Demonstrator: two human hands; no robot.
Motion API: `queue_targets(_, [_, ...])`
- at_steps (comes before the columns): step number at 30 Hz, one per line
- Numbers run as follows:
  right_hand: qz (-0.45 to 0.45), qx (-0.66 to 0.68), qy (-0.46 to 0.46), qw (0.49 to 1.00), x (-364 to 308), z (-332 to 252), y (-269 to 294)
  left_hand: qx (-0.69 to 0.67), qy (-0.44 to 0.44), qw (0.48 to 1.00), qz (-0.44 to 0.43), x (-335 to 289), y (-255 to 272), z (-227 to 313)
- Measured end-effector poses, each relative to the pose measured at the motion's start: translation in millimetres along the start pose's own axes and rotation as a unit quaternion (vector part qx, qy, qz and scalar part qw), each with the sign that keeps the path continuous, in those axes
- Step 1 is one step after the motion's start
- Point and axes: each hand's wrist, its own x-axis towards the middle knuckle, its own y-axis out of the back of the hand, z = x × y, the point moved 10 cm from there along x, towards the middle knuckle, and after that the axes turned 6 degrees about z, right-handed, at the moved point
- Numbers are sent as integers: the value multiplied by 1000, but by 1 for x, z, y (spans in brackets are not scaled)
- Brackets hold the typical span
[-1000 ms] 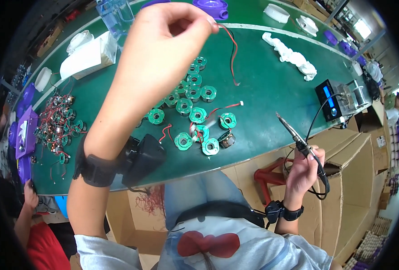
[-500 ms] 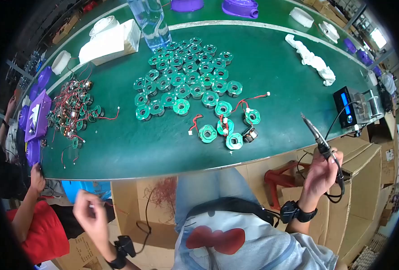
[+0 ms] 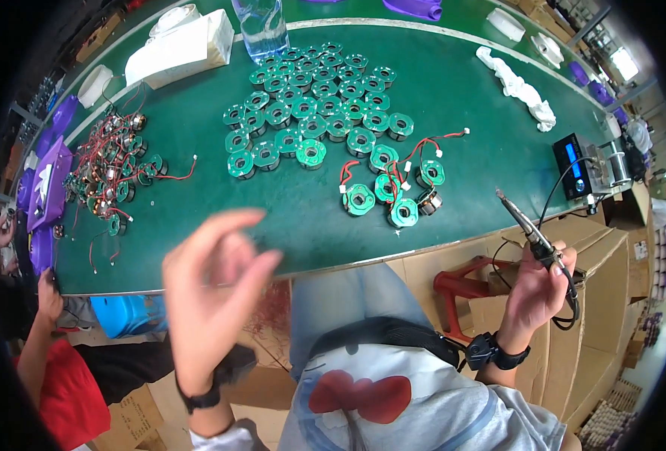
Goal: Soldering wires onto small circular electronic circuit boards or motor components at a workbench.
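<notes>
My right hand is wrapped round a soldering iron, its tip pointing up and left beyond the table's front edge. My left hand, slightly blurred, hovers over the front edge, thumb and forefinger apart and nothing visible between them. Between the hands lies a small cluster of round green circuit boards with red wires and white plugs. One coil with copper windings lies on its side there. Behind them, many ring-shaped boards on motor coils stand in rows without wires.
At left are a tangled pile of wired coils and a purple tray. A white box and water container stand behind. A soldering station, solder spool and crumpled tissue lie right. A co-worker's arm is at far left.
My left hand has risen to the right, from below the table to over its front edge, and its fingers have spread. My right hand holds the soldering iron almost unmoved. The view has shifted slightly.
</notes>
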Motion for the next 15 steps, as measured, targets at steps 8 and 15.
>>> queue_targets(8, [-5,-16,6,1000,-18,4,-38,-11,-232,972,34,42,-47,70])
queue_targets(15, [-132,-18,-44,990,-24,37,-76,51,-269,960,58,50,-35,78])
